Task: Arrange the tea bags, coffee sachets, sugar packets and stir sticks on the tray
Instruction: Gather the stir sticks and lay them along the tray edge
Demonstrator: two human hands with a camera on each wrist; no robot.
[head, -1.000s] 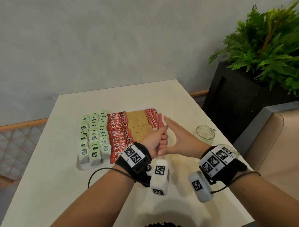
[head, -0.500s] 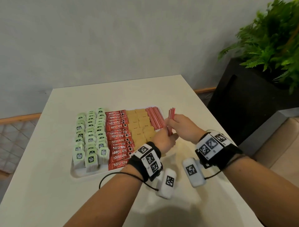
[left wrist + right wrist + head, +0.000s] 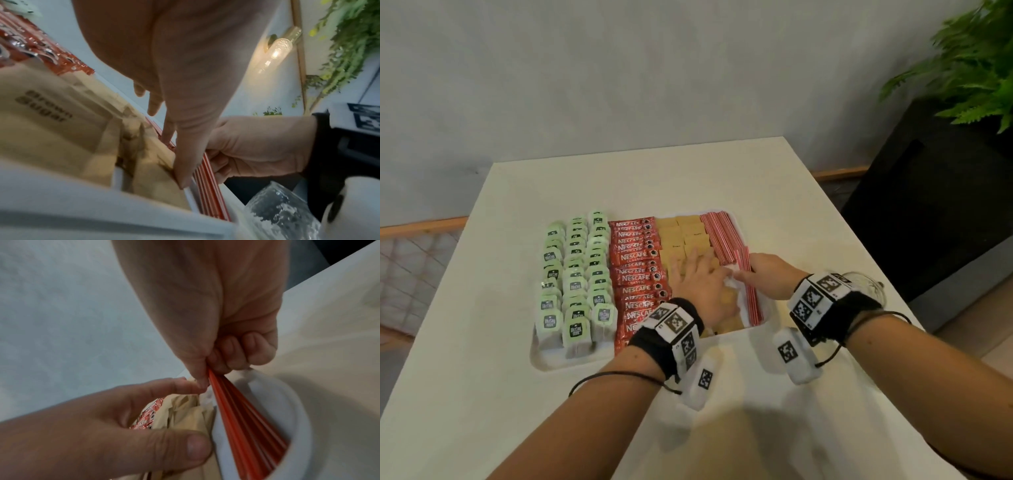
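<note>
A white tray (image 3: pixel 541 359) holds rows of green tea bags (image 3: pixel 575 274), red coffee sachets (image 3: pixel 637 260), brown sugar packets (image 3: pixel 685 236) and red-and-white stir sticks (image 3: pixel 722 236). My right hand (image 3: pixel 743 274) pinches a bundle of stir sticks (image 3: pixel 749 291) that lies low along the tray's right front side, its near end inside the rim (image 3: pixel 296 426). In the right wrist view thumb and curled fingers clamp the sticks (image 3: pixel 246 418). My left hand (image 3: pixel 690 265) lies flat, fingers straight, on the near sugar packets (image 3: pixel 51 121), its thumb (image 3: pixel 183 178) beside the bundle (image 3: pixel 207 186).
A clear glass (image 3: pixel 859 281) stands on the white table (image 3: pixel 482 394) just right of the tray, behind my right wrist. A dark planter (image 3: pixel 928 205) with a fern stands past the table's right edge. A grey wall is behind the table.
The stick bundle, held upright above the tray's right side, has come down into the tray in my right hand. My left hand left the bundle and spread flat on the sugar packets.
</note>
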